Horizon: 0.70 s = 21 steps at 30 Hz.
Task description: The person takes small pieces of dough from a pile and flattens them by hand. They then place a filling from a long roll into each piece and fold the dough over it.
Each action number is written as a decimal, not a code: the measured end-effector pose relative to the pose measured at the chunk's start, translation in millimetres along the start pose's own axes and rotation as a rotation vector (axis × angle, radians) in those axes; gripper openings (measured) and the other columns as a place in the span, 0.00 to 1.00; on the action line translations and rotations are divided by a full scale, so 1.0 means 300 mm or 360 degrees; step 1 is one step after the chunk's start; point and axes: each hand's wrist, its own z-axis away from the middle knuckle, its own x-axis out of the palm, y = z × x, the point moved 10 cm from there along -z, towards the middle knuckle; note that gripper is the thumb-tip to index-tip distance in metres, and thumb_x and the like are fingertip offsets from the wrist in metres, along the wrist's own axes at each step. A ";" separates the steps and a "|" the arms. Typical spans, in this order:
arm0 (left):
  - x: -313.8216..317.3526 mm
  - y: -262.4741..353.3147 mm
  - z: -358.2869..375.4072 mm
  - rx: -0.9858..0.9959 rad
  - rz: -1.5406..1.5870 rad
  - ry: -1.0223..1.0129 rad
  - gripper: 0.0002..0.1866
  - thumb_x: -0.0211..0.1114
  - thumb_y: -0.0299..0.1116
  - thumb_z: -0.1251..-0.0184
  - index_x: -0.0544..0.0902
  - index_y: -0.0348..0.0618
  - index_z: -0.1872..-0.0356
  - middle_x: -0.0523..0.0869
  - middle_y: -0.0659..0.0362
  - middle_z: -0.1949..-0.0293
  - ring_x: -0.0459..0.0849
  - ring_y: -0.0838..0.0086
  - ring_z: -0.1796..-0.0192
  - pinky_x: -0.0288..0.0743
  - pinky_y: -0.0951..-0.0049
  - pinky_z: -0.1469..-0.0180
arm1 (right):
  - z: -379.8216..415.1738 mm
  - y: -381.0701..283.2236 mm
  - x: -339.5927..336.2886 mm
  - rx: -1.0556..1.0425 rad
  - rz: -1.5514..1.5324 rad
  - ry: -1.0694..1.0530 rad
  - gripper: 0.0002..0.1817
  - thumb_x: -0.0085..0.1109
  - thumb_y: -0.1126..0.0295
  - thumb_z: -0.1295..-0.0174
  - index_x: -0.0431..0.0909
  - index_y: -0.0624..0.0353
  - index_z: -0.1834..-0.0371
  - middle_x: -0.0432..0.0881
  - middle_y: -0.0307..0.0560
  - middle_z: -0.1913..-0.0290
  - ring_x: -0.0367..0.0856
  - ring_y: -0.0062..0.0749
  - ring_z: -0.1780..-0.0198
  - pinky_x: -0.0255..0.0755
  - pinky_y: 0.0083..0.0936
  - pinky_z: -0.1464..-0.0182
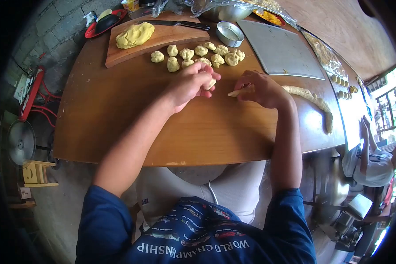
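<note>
Over the middle of the wooden table, my left hand (pixel 193 86) has its fingers curled round a small pale dough piece (pixel 210 83). To its right, my right hand (pixel 260 89) pinches a flat, pointed pale piece (pixel 240 91); whether it is dough or a tool I cannot tell. Several small dough lumps (pixel 173 64) lie just beyond my left hand. A long dough roll (pixel 310 97) stretches to the right of my right hand, its far end bent toward me. One large yellow dough mass (pixel 135 35) rests on the wooden board.
The wooden board (pixel 114 52) at the back left also bears a knife (pixel 176 23). A round metal tin (pixel 229 34) and a grey tray (pixel 281 48) stand at the back. Behind them is a metal bowl (pixel 226 13). Another person (pixel 374 165) is at the far right.
</note>
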 end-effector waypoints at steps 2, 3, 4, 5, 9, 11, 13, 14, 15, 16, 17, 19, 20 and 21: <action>0.040 0.000 -0.009 0.0110 -0.0378 0.0013 0.17 0.71 0.33 0.30 0.79 0.46 0.44 0.83 0.54 0.39 0.84 0.74 0.52 0.80 0.71 0.47 | -0.001 0.016 -0.001 0.0101 -0.0112 -0.0106 0.18 0.78 0.60 0.34 0.91 0.57 0.46 0.91 0.49 0.52 0.89 0.42 0.45 0.81 0.39 0.40; 0.070 0.010 -0.010 0.0216 -0.0752 0.0037 0.19 0.73 0.33 0.31 0.80 0.47 0.42 0.83 0.56 0.41 0.84 0.73 0.51 0.79 0.70 0.46 | 0.005 0.033 -0.005 0.0161 -0.0201 -0.0091 0.18 0.77 0.60 0.33 0.91 0.58 0.46 0.92 0.50 0.53 0.89 0.41 0.48 0.81 0.39 0.42; 0.121 0.056 -0.003 0.0566 -0.1123 0.0051 0.24 0.77 0.33 0.34 0.80 0.47 0.38 0.85 0.59 0.42 0.85 0.71 0.48 0.80 0.68 0.44 | 0.008 0.048 -0.007 0.0215 -0.0292 -0.0077 0.17 0.75 0.60 0.31 0.91 0.58 0.45 0.93 0.50 0.54 0.90 0.39 0.51 0.81 0.38 0.44; 0.181 0.095 0.020 0.0943 -0.1381 0.0090 0.27 0.80 0.32 0.35 0.80 0.45 0.36 0.86 0.57 0.42 0.86 0.67 0.43 0.80 0.63 0.41 | 0.004 0.051 -0.015 0.0206 -0.0295 -0.0060 0.17 0.75 0.60 0.31 0.91 0.58 0.45 0.93 0.50 0.54 0.90 0.39 0.51 0.81 0.38 0.44; 0.264 0.109 0.030 0.1156 -0.1499 0.0007 0.19 0.77 0.28 0.33 0.83 0.43 0.43 0.88 0.49 0.51 0.90 0.54 0.49 0.84 0.56 0.46 | -0.003 0.066 0.008 0.0134 -0.0413 -0.0222 0.18 0.73 0.61 0.28 0.89 0.60 0.42 0.94 0.46 0.53 0.87 0.32 0.50 0.79 0.35 0.41; 0.270 0.098 0.023 0.1219 -0.1526 -0.0008 0.17 0.77 0.27 0.32 0.84 0.42 0.45 0.89 0.48 0.54 0.90 0.51 0.51 0.85 0.55 0.48 | -0.010 0.071 0.025 0.0062 -0.0462 -0.0262 0.18 0.72 0.62 0.26 0.89 0.62 0.41 0.94 0.46 0.52 0.88 0.30 0.51 0.79 0.34 0.41; 0.281 0.125 0.040 0.1364 -0.1508 0.0047 0.14 0.76 0.27 0.32 0.84 0.39 0.49 0.90 0.47 0.57 0.91 0.49 0.54 0.85 0.54 0.52 | -0.015 0.077 0.046 0.0033 -0.0684 -0.0294 0.18 0.70 0.62 0.24 0.89 0.66 0.42 0.95 0.45 0.52 0.89 0.27 0.50 0.79 0.31 0.41; 0.281 0.128 0.041 0.1364 -0.1513 0.0046 0.14 0.76 0.27 0.32 0.84 0.39 0.49 0.90 0.47 0.57 0.91 0.49 0.54 0.85 0.54 0.52 | -0.016 0.081 0.057 0.0030 -0.0687 -0.0291 0.18 0.70 0.62 0.24 0.89 0.66 0.42 0.95 0.45 0.52 0.89 0.27 0.50 0.79 0.31 0.41; 0.282 0.130 0.043 0.1367 -0.1531 0.0040 0.12 0.76 0.26 0.32 0.85 0.37 0.51 0.91 0.47 0.58 0.92 0.49 0.54 0.85 0.54 0.52 | -0.019 0.068 0.055 -0.0011 -0.0798 -0.0258 0.18 0.69 0.60 0.23 0.90 0.66 0.46 0.95 0.45 0.55 0.89 0.27 0.52 0.79 0.31 0.43; 0.284 0.131 0.044 0.1370 -0.1550 0.0032 0.11 0.75 0.26 0.32 0.85 0.36 0.52 0.91 0.47 0.58 0.92 0.50 0.54 0.85 0.54 0.53 | -0.020 0.057 0.050 -0.0052 -0.0910 -0.0224 0.18 0.68 0.58 0.23 0.91 0.65 0.50 0.95 0.45 0.57 0.89 0.27 0.55 0.80 0.30 0.45; 0.285 0.134 0.042 0.1373 -0.1555 0.0030 0.11 0.75 0.26 0.32 0.85 0.36 0.52 0.91 0.47 0.58 0.92 0.50 0.54 0.85 0.54 0.53 | -0.021 0.056 0.045 -0.0056 -0.0911 -0.0219 0.18 0.68 0.58 0.23 0.91 0.65 0.50 0.95 0.45 0.57 0.89 0.27 0.55 0.80 0.30 0.45; 0.276 0.145 0.037 0.1341 -0.1495 0.0062 0.06 0.74 0.25 0.32 0.86 0.36 0.58 0.92 0.47 0.60 0.92 0.49 0.56 0.85 0.54 0.54 | -0.017 0.029 0.036 -0.0077 -0.0819 -0.0294 0.18 0.68 0.57 0.22 0.91 0.65 0.52 0.95 0.44 0.58 0.90 0.26 0.53 0.80 0.28 0.43; 0.276 0.148 0.039 0.1344 -0.1496 0.0062 0.06 0.74 0.25 0.32 0.86 0.36 0.58 0.92 0.47 0.60 0.92 0.49 0.56 0.85 0.54 0.54 | -0.016 0.023 0.031 -0.0079 -0.0817 -0.0293 0.18 0.68 0.57 0.22 0.91 0.65 0.52 0.95 0.44 0.58 0.90 0.26 0.53 0.80 0.28 0.43; 0.270 0.166 0.045 0.1315 -0.1492 0.0117 0.05 0.73 0.24 0.33 0.87 0.35 0.60 0.92 0.46 0.62 0.92 0.50 0.58 0.85 0.54 0.54 | -0.014 0.018 0.026 -0.0072 -0.0844 -0.0289 0.18 0.68 0.57 0.22 0.92 0.65 0.53 0.95 0.43 0.58 0.90 0.26 0.53 0.80 0.28 0.43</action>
